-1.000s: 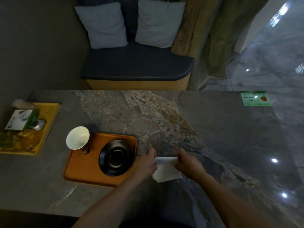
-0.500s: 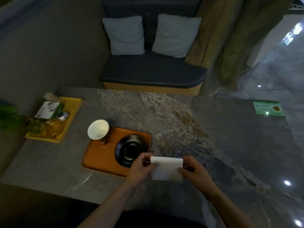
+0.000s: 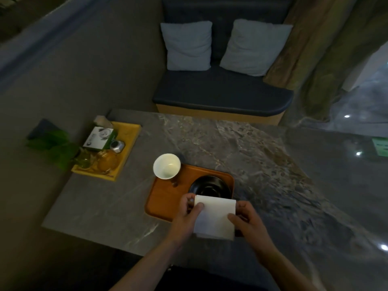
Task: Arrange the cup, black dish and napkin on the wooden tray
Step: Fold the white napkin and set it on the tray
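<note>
Both hands, the left hand (image 3: pixel 189 213) and right hand (image 3: pixel 246 219), have lifted the folded napkin (image 3: pixel 214 219) off the surface, pinching its sides above the wooden tray (image 3: pixel 165 198) where cup (image 3: pixel 167 169) and black dish (image 3: pixel 210 186) already sit, so only it remains.

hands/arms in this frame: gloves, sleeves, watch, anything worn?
Nothing worn that shows. The left hand and right hand are bare, no gloves. Both forearms are bare down to the bottom edge of the frame: no sleeves, no watch or band visible. Light is dim, so small rings can't be ruled out.
</note>
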Available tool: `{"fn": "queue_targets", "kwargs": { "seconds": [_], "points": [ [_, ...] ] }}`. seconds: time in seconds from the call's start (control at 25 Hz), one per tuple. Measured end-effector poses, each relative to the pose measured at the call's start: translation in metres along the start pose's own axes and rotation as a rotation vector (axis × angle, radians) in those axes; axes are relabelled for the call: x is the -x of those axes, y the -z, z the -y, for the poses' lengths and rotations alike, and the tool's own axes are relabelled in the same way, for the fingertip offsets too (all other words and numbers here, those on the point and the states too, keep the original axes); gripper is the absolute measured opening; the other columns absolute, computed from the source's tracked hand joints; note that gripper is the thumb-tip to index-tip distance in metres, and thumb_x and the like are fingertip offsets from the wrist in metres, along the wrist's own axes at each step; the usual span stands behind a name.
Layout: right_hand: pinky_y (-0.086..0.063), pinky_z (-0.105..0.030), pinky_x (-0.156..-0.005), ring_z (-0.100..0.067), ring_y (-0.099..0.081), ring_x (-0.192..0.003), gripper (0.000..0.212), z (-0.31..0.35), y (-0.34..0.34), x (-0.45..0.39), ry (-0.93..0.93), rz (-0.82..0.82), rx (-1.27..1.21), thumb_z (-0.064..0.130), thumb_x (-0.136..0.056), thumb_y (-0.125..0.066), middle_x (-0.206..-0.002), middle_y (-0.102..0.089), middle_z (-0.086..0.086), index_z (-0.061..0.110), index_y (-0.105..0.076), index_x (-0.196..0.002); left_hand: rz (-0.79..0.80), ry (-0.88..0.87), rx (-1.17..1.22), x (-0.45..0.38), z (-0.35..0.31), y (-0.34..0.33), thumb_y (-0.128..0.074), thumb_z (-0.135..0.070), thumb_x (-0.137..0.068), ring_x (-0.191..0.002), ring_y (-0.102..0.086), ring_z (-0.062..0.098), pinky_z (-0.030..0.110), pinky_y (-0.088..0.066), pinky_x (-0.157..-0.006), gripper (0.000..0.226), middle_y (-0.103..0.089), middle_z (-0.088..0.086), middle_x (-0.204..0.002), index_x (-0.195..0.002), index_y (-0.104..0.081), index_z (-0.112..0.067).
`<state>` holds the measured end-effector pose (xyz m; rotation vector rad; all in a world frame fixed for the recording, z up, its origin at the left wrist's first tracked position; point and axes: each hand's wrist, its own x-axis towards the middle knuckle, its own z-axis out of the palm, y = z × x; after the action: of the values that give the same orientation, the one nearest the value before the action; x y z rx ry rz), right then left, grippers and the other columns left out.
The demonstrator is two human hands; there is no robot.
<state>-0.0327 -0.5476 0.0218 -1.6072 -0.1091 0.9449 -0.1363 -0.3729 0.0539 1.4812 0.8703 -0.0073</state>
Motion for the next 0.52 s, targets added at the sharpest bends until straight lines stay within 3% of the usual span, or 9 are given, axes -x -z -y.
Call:
{"fn": "queue_targets", "kwargs": {
  "seconds": [0.2,0.32,0.44,0.52],
  "points": [
    [-0.058,-0.026,-0.061,-0.019,-0.063,-0.098,0.023,0.001,-0.067,-0.025,-0.043,-0.048,-0.005,0.025,-0.087,-0.069,-0.113,-0.062,0.004,0.038,-0.055,-0.100,-0.010,0.049,-0.041,-0.028,0.018,0.068,-0.052,-0.038,-0.096,-0.106,-0.050,0.008,0.021,-0.044,-0.072,0.020,-0.048,-0.013,-0.117,-0.114,-0.044,-0.037],
    [-0.058,-0.026,-0.061,-0.019,-0.063,-0.099,0.027,0.000,-0.105,-0.037,-0.053,-0.078,0.002,0.023,-0.087,-0.068,-0.114,-0.061,0.004,0.039,-0.053,-0.102,0.026,0.093,-0.029,-0.046,0.029,0.106,-0.053,-0.035,-0.097,-0.106,-0.049,0.007,0.023,-0.047,-0.074,0.019,-0.046,-0.011,-0.120,-0.113,-0.044,-0.040],
    [-0.058,-0.026,-0.060,-0.019,-0.063,-0.098,0.032,-0.005,-0.136,-0.048,-0.071,-0.110,0.011,0.020,-0.086,-0.069,-0.113,-0.060,0.004,0.043,-0.052,-0.102,0.086,0.150,-0.033,-0.060,0.037,0.137,-0.053,-0.028,-0.097,-0.104,-0.052,0.010,0.019,-0.052,-0.063,0.028,-0.046,-0.006,-0.125,-0.119,-0.041,-0.040],
    [-0.059,-0.027,-0.062,-0.018,-0.063,-0.097,0.036,-0.009,-0.152,-0.052,-0.081,-0.127,0.015,0.019,-0.084,-0.071,-0.112,-0.060,0.005,0.046,-0.053,-0.099,0.102,0.165,-0.087,-0.067,0.041,0.152,-0.055,-0.024,-0.096,-0.106,-0.052,0.012,0.020,-0.051,-0.064,0.035,-0.047,-0.004,-0.128,-0.124,-0.038,-0.038]
  ]
}}
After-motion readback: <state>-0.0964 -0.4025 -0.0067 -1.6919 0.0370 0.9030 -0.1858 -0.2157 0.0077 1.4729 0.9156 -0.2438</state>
